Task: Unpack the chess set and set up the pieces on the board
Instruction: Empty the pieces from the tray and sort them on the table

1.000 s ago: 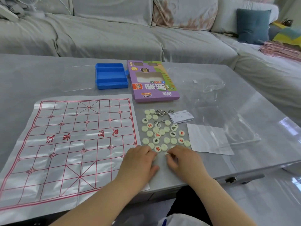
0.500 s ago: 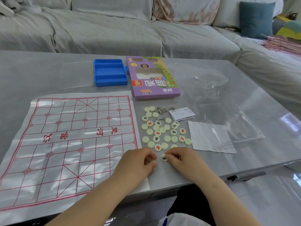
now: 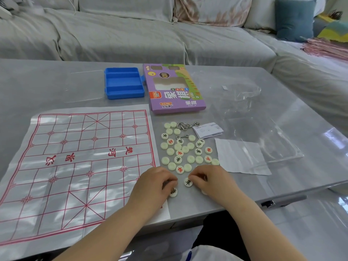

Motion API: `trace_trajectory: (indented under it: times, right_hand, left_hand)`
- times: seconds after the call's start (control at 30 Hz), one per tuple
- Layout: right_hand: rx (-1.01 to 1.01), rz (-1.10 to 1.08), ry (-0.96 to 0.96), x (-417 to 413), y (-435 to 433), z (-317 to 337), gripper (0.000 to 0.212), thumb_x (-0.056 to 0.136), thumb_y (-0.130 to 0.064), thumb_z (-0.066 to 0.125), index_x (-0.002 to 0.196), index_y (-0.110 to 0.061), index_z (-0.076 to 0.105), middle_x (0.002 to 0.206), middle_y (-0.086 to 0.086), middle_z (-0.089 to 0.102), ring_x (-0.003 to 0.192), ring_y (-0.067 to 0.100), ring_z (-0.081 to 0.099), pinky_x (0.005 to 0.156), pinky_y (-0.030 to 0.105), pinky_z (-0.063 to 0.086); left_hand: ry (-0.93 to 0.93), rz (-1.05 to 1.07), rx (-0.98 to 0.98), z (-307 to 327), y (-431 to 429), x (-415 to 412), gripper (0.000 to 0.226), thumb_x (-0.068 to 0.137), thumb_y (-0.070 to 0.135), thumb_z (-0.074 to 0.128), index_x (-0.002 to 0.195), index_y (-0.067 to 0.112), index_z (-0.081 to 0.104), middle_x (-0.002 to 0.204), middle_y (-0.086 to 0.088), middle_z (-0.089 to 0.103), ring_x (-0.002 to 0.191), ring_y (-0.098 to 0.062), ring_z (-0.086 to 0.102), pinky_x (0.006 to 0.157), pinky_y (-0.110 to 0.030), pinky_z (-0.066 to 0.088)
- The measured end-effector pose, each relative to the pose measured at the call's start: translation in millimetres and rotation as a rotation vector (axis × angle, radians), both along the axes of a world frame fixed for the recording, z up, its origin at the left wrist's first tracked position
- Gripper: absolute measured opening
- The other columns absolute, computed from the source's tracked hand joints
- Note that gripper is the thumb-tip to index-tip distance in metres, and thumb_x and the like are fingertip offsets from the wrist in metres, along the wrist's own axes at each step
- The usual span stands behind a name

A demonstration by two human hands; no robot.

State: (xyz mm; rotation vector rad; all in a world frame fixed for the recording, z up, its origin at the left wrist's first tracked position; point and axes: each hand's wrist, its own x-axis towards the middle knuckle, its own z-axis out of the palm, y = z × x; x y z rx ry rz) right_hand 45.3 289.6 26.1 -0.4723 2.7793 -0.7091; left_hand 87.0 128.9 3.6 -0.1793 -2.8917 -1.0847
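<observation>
A grey-covered sofa (image 3: 131,34) with a teal cushion (image 3: 294,19) is seen behind a glossy grey table (image 3: 282,102). On the left part of the table a printed board sheet (image 3: 75,166) with red lines is spread flat, and no pieces are seen on it. Beyond the sheet an open blue case (image 3: 124,82) is set, with a clear lid (image 3: 84,85) just to its left and a purple box (image 3: 175,89) touching its right side. To the right of the sheet a loose cluster of pale round pieces (image 3: 185,149) is scattered on the bare table, some marked in red or black and some showing blank faces. Metal rings (image 3: 185,125) and a small leaflet (image 3: 208,129) are found at the far edge of the cluster, with a white paper (image 3: 241,157) and crumpled clear bags (image 3: 254,129) further right. The left hand (image 3: 152,187) is held at the sheet's right edge with its fingers curled, and a lower piece (image 3: 173,192) with a black character is partly covered by its fingertips. The right hand (image 3: 212,181) is likewise curled, its fingertips touching the edge of an upper piece (image 3: 188,182) lying flat between the two hands. Whether either piece is pinched or only touched cannot be told.
</observation>
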Motion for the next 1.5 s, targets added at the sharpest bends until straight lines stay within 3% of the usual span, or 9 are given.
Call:
trace_trajectory:
  times: [0.2,0.37,0.53,0.7,0.8,1.07,1.17,1.33,1.5]
  right_hand:
    - [-0.160,-0.040,0.086,-1.3,15.6,6.0,0.014,0.086,-0.018,0.059,0.098,-0.014,0.067,0.071,-0.020,0.046,0.068,-0.006,0.049,0.065,0.007,0.034]
    - [0.032,0.131,0.141,4.6,11.7,-7.6,0.057,0.067,-0.054,0.040,0.110,-0.025,0.063,0.103,-0.008,0.056,0.100,0.007,0.049,0.084,0.020,0.036]
    - [0.080,0.158,0.256,9.4,3.3,-9.6,0.036,0.065,-0.044,0.039,0.072,-0.026,0.070,0.069,-0.008,0.060,0.064,0.014,0.061,0.057,0.020,0.048]
    - [-0.004,0.093,0.157,19.2,26.6,-7.5,0.043,0.082,-0.043,0.055,0.120,-0.023,0.054,0.110,-0.008,0.045,0.107,0.004,0.043,0.084,0.010,0.027]
    - [0.020,0.059,0.144,22.1,39.7,-8.8,0.036,0.083,-0.031,0.062,0.116,-0.020,0.051,0.099,-0.010,0.038,0.095,0.003,0.039,0.079,0.011,0.027]
    - [0.155,0.133,0.252,17.2,27.4,-9.5,0.027,0.071,-0.037,0.043,0.068,-0.021,0.064,0.061,-0.011,0.054,0.054,0.005,0.055,0.054,0.012,0.035]
    - [0.174,0.130,0.285,15.5,21.0,-10.4,0.028,0.072,-0.034,0.040,0.060,-0.022,0.063,0.056,-0.009,0.057,0.049,0.007,0.057,0.047,0.013,0.037]
    - [-0.035,-0.021,0.112,7.5,18.6,-6.5,0.027,0.094,-0.026,0.045,0.105,-0.011,0.065,0.102,0.000,0.065,0.098,0.017,0.056,0.084,0.024,0.039]
    - [-0.069,0.040,-0.076,9.6,9.6,-6.5,0.021,0.091,-0.028,0.051,0.101,-0.023,0.069,0.103,-0.008,0.067,0.096,0.010,0.058,0.087,0.024,0.043]
  left_hand:
    - [0.014,-0.040,-0.143,4.6,-8.1,7.6,0.045,0.084,0.048,0.055,0.125,0.032,0.050,0.118,0.018,0.051,0.107,-0.003,0.041,0.085,-0.014,0.026]
    - [0.022,-0.080,-0.242,0.4,-0.3,3.2,0.041,0.087,0.044,0.051,0.125,0.031,0.050,0.120,0.013,0.051,0.113,-0.008,0.040,0.088,-0.017,0.024]
    - [0.069,-0.092,-0.204,-4.5,3.1,-0.2,0.036,0.087,0.040,0.053,0.120,0.025,0.057,0.115,0.007,0.055,0.109,-0.012,0.044,0.082,-0.019,0.025]
    - [0.146,-0.063,-0.134,-3.4,7.0,-3.1,0.062,0.068,0.053,0.048,0.117,0.018,0.061,0.111,0.003,0.059,0.107,-0.018,0.050,0.082,-0.020,0.024]
    - [0.116,-0.092,-0.132,-3.2,10.0,-2.5,0.074,0.064,0.064,0.039,0.124,0.023,0.054,0.118,0.008,0.054,0.112,-0.011,0.044,0.082,-0.014,0.020]
    - [0.106,-0.117,-0.205,-5.3,13.5,-9.7,0.036,0.088,0.041,0.051,0.121,0.025,0.056,0.116,0.007,0.052,0.112,-0.011,0.042,0.087,-0.017,0.024]
    - [0.139,-0.117,-0.190,-6.1,12.2,-8.6,0.032,0.075,0.037,0.061,0.097,0.017,0.070,0.091,0.000,0.063,0.091,-0.022,0.059,0.076,-0.025,0.034]
    - [0.121,-0.104,-0.131,-6.3,7.9,-6.5,0.054,0.074,0.054,0.049,0.114,0.020,0.063,0.107,0.004,0.058,0.103,-0.013,0.049,0.077,-0.015,0.023]
    - [0.182,-0.063,-0.151,2.6,-4.4,-9.4,0.041,0.073,0.046,0.043,0.078,0.018,0.073,0.069,0.007,0.062,0.065,-0.007,0.056,0.060,-0.007,0.029]
